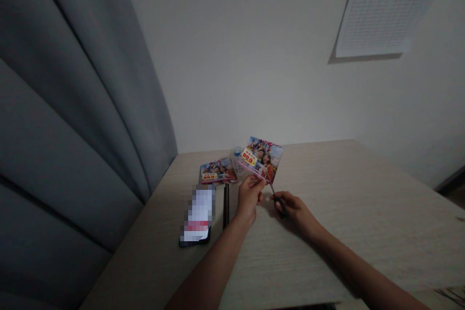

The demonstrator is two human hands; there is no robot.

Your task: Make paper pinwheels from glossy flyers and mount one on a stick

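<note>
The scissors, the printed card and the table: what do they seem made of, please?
The scissors seem to have a thin grey steel blade and black plastic handles, mostly hidden by the right hand. The printed card looks like thin coated card: it stands stiffly from the grip, with bright print. The table looks like pale wood-grain laminate, with fine streaks.

**Pale wood-grain table (290,261) being shown against a white wall (232,58)**
A black smartphone (196,215) with a pixelated screen, dark chopsticks (225,206) and a clear plastic bottle (237,160) are being held on it, a pleated grey curtain (72,106) being hung alongside.
</note>
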